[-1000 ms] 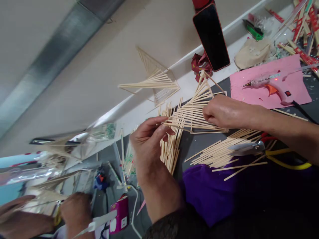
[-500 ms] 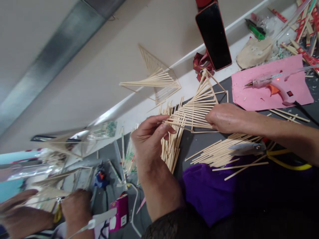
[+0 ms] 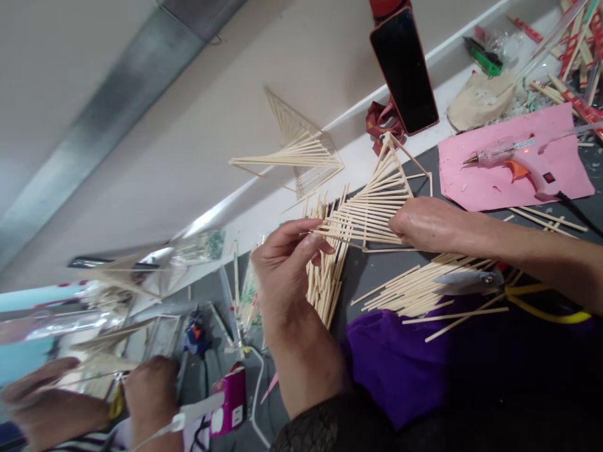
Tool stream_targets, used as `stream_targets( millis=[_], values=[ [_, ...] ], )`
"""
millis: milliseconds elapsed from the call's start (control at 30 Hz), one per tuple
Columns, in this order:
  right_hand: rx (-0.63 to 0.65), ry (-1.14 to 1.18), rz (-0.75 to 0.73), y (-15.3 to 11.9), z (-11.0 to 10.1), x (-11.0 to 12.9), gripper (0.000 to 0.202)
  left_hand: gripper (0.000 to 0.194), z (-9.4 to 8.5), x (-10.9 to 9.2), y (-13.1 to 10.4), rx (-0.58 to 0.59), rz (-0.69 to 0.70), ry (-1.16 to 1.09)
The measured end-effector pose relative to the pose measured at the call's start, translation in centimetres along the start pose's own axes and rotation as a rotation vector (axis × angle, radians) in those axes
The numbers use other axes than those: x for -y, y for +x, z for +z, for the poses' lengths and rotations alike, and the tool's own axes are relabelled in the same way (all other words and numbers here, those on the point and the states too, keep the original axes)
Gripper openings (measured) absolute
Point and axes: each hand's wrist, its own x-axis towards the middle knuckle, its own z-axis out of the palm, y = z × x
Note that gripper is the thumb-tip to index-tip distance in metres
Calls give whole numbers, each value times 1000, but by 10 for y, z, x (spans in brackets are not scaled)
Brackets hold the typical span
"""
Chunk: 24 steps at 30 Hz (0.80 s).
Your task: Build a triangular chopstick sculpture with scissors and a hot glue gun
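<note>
A fan-like frame of thin wooden sticks (image 3: 377,204) lies between my hands, over the grey table. My left hand (image 3: 294,257) pinches the pointed left end of this stick frame between thumb and fingers. At its lower right edge, my right hand (image 3: 414,223) is closed on the frame, its fingertips partly hidden. Beneath and left of the frame is a pile of loose sticks (image 3: 325,282). More loose sticks (image 3: 400,292) lie below it, with grey-bladed scissors with yellow handles (image 3: 464,280) on them.
A glue gun (image 3: 518,160) rests on pink paper (image 3: 459,188) at right. Behind stands a phone (image 3: 405,72). Another stick frame (image 3: 301,157) is by the wall. At lower left, another person's hands (image 3: 153,389) work near a purple box (image 3: 228,402).
My hands keep their hold on the stick frame with hardly any movement. The view has shifted slightly, and the things at left appear a little farther right.
</note>
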Motion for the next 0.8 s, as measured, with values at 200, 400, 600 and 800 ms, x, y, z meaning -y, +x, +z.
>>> stream_targets(
  millis=[200,400,600,800],
  values=[
    [29,-41,3,-2,-1,1,26,15,-1,0,0,11,9,-9],
    [112,-112,43,-5,-9,8,24,16,-3,2,1,18,-15,-5],
    [-51,-106,-14,-7,2,8,22,15,-3,2,0,29,-6,-12],
    [-214,-122,-60,-6,21,6,21,17,-6,7,0,61,-7,-15]
  ],
)
